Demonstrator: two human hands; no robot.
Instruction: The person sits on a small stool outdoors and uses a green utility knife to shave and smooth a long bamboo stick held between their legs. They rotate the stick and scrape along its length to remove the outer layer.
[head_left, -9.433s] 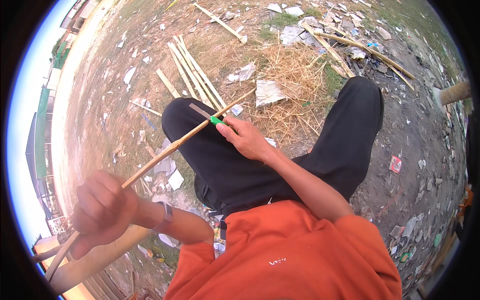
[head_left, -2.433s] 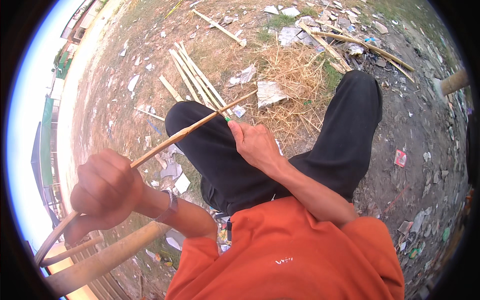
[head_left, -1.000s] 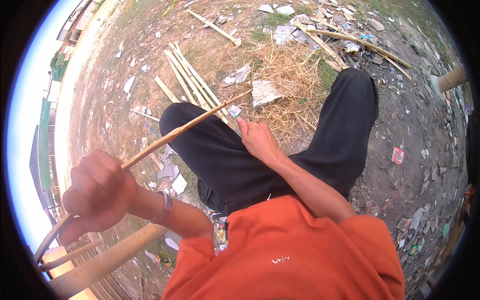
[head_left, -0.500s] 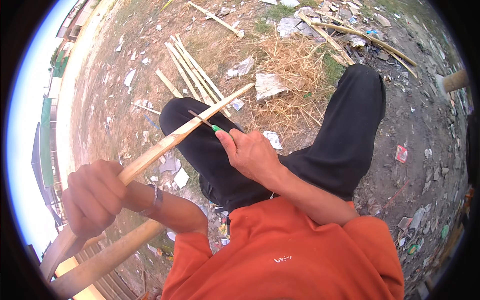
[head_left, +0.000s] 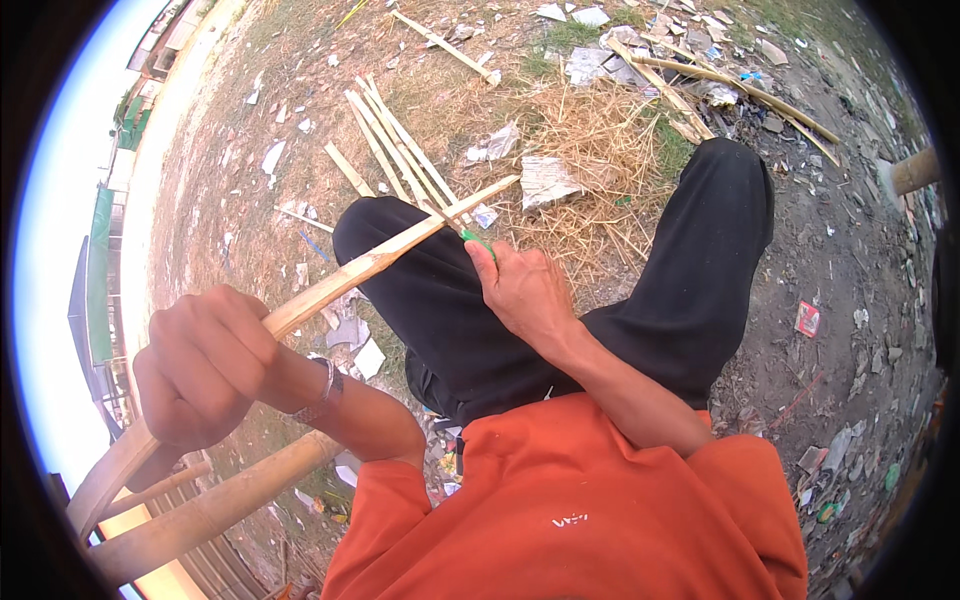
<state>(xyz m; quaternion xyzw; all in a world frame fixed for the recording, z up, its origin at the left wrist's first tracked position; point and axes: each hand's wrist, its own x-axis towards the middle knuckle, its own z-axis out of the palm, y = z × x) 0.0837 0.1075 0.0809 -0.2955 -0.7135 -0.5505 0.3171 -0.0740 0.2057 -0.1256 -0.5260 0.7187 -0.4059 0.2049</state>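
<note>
A long split bamboo strip (head_left: 365, 262) slants up from the lower left, crossing over my left thigh and narrowing to a pointed far end. My left hand (head_left: 205, 365) is wrapped round its near part. My right hand (head_left: 525, 290) is closed on the green handle of a knife (head_left: 468, 236), thumb along the handle. The knife's narrow blade lies against the strip near its far end, partly hidden there. Black trousers (head_left: 680, 265) cover my spread legs.
Several cut bamboo strips (head_left: 395, 145) lie on the ground beyond my left knee. Straw (head_left: 600, 150) and paper scraps are ahead. Longer bamboo pieces (head_left: 740, 82) lie far right. A bamboo pole (head_left: 220, 505) runs below my left forearm; litter covers the dirt at right.
My right hand and the knife have moved right and a little nearer along the strip, toward its tip. The whole view has shifted slightly.
</note>
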